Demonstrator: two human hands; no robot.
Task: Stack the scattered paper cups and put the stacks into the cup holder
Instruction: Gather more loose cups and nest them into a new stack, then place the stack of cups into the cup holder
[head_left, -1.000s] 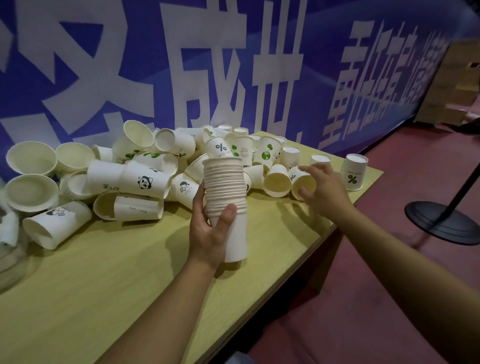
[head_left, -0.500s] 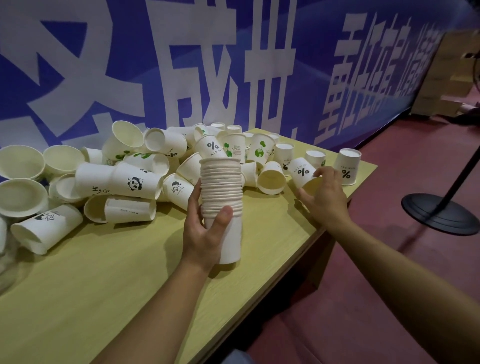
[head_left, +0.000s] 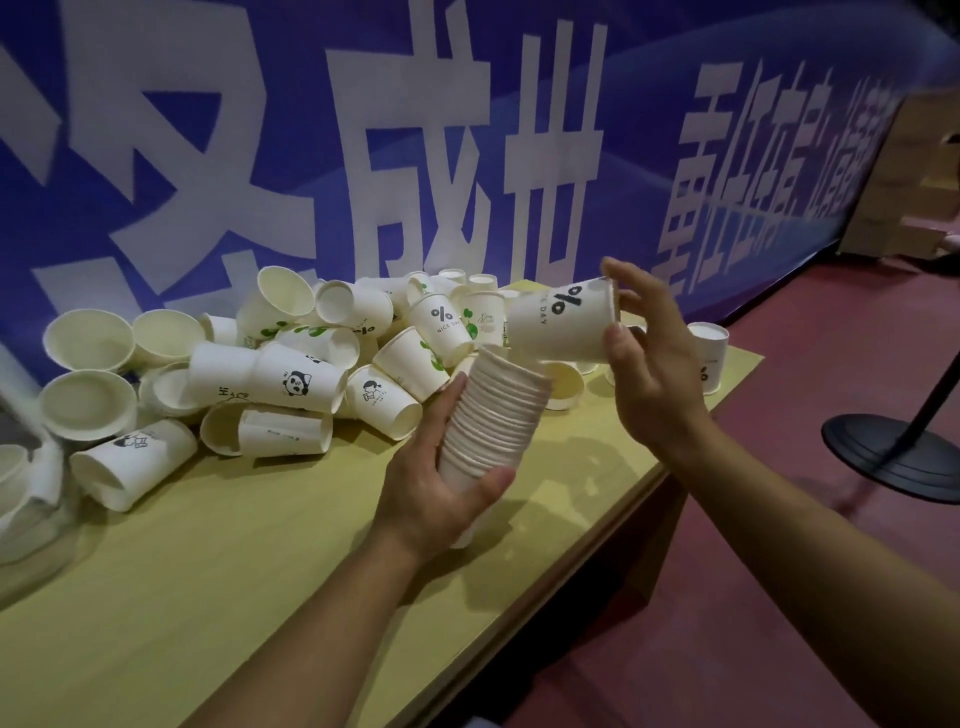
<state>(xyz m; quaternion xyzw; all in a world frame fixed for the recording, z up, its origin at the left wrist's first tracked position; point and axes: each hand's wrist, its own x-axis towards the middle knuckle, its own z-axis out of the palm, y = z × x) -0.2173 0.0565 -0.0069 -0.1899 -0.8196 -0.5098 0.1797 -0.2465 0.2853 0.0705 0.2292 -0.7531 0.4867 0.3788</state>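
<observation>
My left hand (head_left: 434, 483) grips a tall stack of nested white paper cups (head_left: 498, 415), lifted off the table and tilted to the right. My right hand (head_left: 652, 364) holds a single white cup with a % print (head_left: 558, 325) on its side in the air, its base pointing left, just above the stack's open top. A heap of scattered paper cups (head_left: 291, 364) lies on the table behind and to the left. No cup holder shows clearly.
The yellow wooden table (head_left: 234, 545) has its right edge close to my arms. One upside-down cup (head_left: 709, 358) stands at the far right corner. A blue banner (head_left: 208, 130) backs the table. A black stanchion base (head_left: 893, 457) sits on the red floor.
My right hand picked a % cup from the table's right end and raised it to the stack's top. My left hand lifted the stack and tilted it right.
</observation>
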